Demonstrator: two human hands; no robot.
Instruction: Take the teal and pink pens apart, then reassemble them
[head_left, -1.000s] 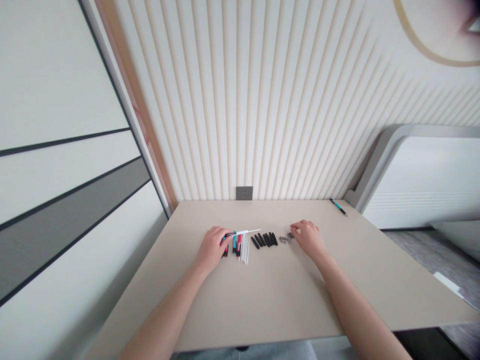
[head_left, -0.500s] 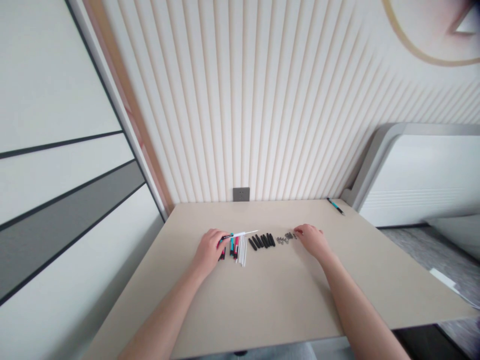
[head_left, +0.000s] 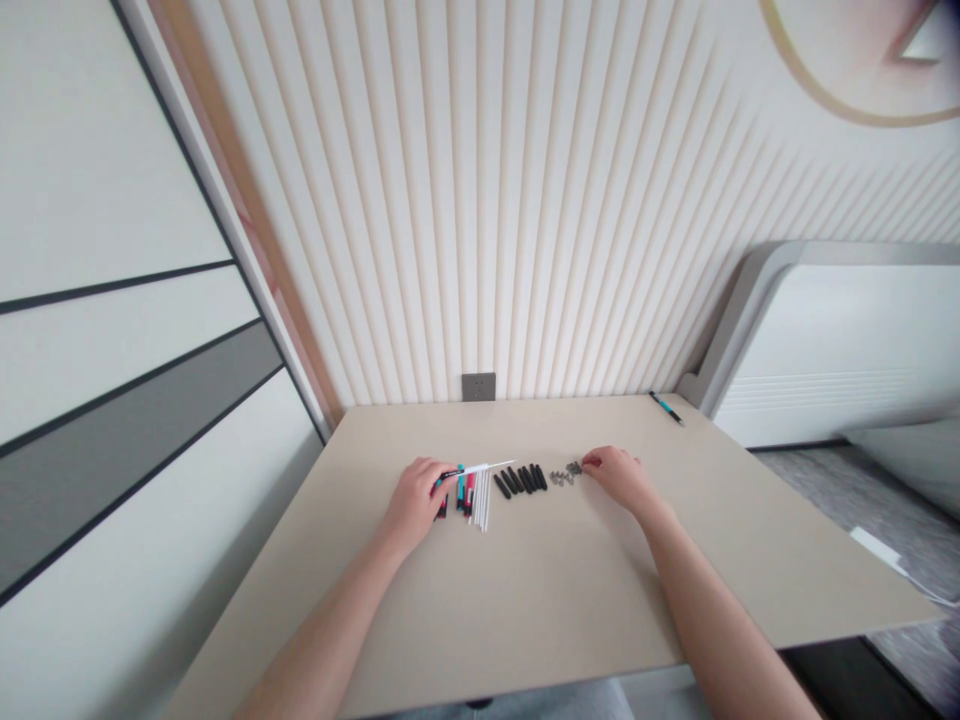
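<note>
My left hand (head_left: 417,500) is closed on a partly built pen (head_left: 472,470), whose thin white refill points right. Beneath and beside it lie blue and pink pen barrels (head_left: 469,495) and a row of white refills (head_left: 482,502). Several black grips (head_left: 521,481) lie in a row to the right of these. Small metallic tips (head_left: 561,478) form a loose group further right. My right hand (head_left: 616,474) is at the right edge of that group, its thumb and fingertips pressed together; anything between them is too small to make out.
A finished-looking blue and black pen (head_left: 667,409) lies at the back right of the beige table (head_left: 525,610). Behind it stand a ribbed wall with a socket (head_left: 478,387) and a headboard (head_left: 825,340).
My right fingertips have closed in on the metal tips and moved slightly left. The left hand still holds the pen in much the same place. The view has shifted slightly.
</note>
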